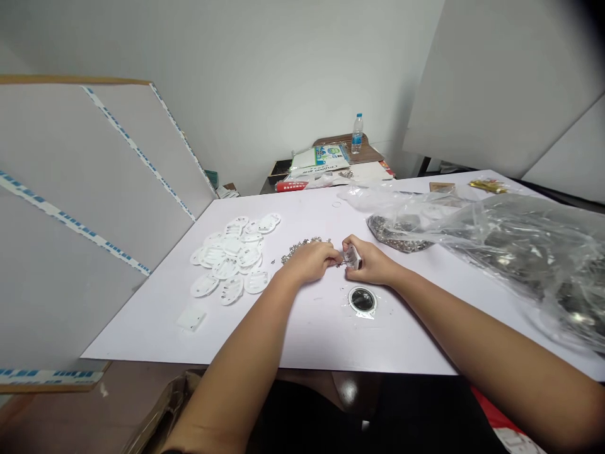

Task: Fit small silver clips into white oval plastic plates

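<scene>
My two hands meet at the middle of the white table top [302,328]. My right hand [371,261] is closed on a small white plastic piece [352,257]. Right beside it, my left hand [312,260] pinches something tiny and metallic against that piece; I cannot make out what. Just behind my left hand lies a loose heap of small metal parts [302,246]. To the left is a pile of several white oval plastic pieces [234,258]. A round black-and-silver ring in clear wrap [362,300] lies in front of my hands.
A big clear plastic bag [515,246] with metal parts covers the right side, with a dark heap of parts [394,233] at its mouth. One white square piece [191,319] lies front left. White boards [85,208] lean at left. A water bottle [357,133] and papers sit on a far table.
</scene>
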`<state>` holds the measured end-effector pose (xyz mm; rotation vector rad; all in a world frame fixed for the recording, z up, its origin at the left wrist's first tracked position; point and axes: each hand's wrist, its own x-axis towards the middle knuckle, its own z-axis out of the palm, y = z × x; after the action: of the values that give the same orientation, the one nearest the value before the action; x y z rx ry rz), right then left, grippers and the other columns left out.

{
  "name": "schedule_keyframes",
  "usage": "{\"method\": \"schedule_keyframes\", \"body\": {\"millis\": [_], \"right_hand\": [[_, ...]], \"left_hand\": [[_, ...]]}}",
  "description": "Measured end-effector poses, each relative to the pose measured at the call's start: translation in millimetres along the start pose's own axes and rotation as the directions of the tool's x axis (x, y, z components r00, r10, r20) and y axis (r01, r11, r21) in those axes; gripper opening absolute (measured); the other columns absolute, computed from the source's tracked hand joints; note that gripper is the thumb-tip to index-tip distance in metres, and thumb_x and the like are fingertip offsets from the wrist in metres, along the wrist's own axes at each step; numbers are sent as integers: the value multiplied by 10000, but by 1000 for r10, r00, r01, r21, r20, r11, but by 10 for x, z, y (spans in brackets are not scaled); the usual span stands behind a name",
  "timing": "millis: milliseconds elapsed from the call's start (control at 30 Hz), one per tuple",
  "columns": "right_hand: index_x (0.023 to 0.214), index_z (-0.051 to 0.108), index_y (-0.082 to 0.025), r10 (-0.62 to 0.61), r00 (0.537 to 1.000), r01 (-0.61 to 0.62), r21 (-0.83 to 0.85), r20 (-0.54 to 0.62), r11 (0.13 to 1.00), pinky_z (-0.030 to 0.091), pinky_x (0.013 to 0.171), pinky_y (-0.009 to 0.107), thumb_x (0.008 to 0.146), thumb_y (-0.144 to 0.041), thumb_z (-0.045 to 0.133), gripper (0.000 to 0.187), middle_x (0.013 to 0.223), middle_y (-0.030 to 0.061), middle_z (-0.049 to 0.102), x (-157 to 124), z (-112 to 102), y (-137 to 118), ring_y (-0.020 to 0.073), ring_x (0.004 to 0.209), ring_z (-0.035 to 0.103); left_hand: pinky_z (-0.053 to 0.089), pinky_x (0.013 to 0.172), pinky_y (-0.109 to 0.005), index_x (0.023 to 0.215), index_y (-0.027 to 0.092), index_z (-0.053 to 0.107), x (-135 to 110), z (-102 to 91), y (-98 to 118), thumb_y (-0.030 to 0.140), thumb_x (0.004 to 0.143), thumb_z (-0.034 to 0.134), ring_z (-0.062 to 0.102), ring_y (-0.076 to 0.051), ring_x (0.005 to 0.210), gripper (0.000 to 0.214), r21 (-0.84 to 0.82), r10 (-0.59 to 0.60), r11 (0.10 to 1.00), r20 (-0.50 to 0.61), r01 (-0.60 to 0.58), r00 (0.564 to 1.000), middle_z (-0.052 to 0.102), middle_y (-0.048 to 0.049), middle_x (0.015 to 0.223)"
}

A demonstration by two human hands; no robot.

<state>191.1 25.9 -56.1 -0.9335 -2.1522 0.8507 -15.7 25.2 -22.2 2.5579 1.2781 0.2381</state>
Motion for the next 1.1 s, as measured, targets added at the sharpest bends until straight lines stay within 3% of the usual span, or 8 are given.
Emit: {"method": "schedule_keyframes", "body": {"millis": [467, 900, 1100], "right_hand": [[967, 408, -227, -19, 1000, 19, -22, -11, 1000, 389, 620, 272, 663, -189, 619, 372, 855, -23, 532, -4, 9, 15, 121, 646, 452], [951, 411, -227, 9, 1000, -9, 4, -11, 1000, 391, 589, 253, 641, -185, 625, 378, 811, -35, 523, 5, 10, -2, 112, 613, 452], [959, 419, -228, 9, 1000, -9, 8, -13, 1000, 395, 589, 257, 652, -208, 631, 373, 824, -33, 529, 0, 10, 9, 112, 608, 454]], "left_hand": [[394, 712, -291, 1012, 324, 717, -11, 0, -48, 339, 933, 457, 586, -177, 922, 273, -1, 20, 1000, 4, -20, 1000, 686, -5, 988], [320, 666, -293, 763, 224, 662, 8, 58, 21, 207, 876, 476, 539, -171, 772, 218, 32, -15, 999, -43, 17, 999, 644, -40, 812], [308, 643, -292, 773, 238, 660, 5, 65, -7, 200, 877, 467, 542, -171, 778, 223, 41, 21, 999, -53, -19, 998, 653, -23, 828]]}}
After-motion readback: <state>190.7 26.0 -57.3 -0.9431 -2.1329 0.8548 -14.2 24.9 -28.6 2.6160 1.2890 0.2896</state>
